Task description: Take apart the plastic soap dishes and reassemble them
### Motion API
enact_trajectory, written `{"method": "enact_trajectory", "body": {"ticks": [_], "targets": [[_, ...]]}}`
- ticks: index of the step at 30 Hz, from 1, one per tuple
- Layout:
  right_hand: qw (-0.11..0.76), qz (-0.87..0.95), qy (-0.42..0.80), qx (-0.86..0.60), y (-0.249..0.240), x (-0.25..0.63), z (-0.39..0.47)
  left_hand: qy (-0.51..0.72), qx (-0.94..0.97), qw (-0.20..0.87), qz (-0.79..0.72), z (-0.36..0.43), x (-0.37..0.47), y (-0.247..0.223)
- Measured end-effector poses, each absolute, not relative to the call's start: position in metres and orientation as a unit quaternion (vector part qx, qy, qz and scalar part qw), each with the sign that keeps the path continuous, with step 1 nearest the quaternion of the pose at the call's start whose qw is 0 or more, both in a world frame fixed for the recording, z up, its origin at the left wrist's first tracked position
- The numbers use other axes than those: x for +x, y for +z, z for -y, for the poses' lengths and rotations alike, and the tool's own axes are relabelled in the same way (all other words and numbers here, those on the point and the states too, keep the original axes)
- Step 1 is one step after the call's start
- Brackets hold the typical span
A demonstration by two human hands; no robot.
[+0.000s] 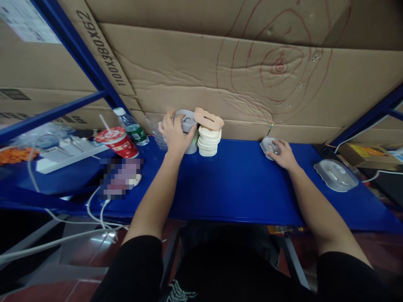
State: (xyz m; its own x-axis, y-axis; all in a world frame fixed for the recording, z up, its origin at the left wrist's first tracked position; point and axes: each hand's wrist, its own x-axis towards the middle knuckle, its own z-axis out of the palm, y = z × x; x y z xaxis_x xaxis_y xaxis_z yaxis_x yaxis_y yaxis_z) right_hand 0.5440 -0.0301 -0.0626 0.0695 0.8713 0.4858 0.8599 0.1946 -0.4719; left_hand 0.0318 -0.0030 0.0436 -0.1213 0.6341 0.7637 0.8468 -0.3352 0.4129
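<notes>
At the back of the blue table point(233, 184), my left hand point(174, 133) has its fingers and thumb around a grey rounded plastic lid-like piece point(189, 118). That piece tops a stack partly hidden behind the hand. Against it on the right stands a stack of cream wavy-edged pieces point(209, 142), topped by a tilted peach piece with a slot point(209, 119). Farther right, my right hand point(286, 155) holds the edge of a translucent wavy-edged plastic piece point(268, 147) on the table. Clear plastic pieces point(159, 136) are beside my left hand, blurred.
Another translucent piece point(336, 175) lies at the right. On the left are a red paper cup point(121, 142) with a straw, a water bottle point(135, 128), a power strip point(72, 155) and white cables point(100, 209). A cardboard wall point(189, 75) closes the back; blue posts point(85, 54) frame it.
</notes>
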Motion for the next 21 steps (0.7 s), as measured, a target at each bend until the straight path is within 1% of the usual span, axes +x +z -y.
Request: {"method": "enact_trajectory", "body": {"ticks": [8, 13, 18, 21], "targets": [[0.354, 0.685, 0.012, -0.636, -0.063, 0.544, 0.031, -0.412, -0.741, 0.121, 0.516, 0.007, 0.050, 0.064], [0.357, 0.687, 0.009, -0.633, -0.063, 0.545, 0.031, -0.364, -0.758, 0.114, 0.530, -0.007, 0.054, 0.080], [0.356, 0.688, 0.006, -0.632, -0.062, 0.543, 0.031, -0.347, -0.760, 0.119, 0.537, -0.011, 0.054, 0.090], [0.357, 0.688, 0.006, -0.632, -0.062, 0.543, 0.031, -0.358, -0.754, 0.120, 0.537, -0.007, 0.054, 0.091]]}}
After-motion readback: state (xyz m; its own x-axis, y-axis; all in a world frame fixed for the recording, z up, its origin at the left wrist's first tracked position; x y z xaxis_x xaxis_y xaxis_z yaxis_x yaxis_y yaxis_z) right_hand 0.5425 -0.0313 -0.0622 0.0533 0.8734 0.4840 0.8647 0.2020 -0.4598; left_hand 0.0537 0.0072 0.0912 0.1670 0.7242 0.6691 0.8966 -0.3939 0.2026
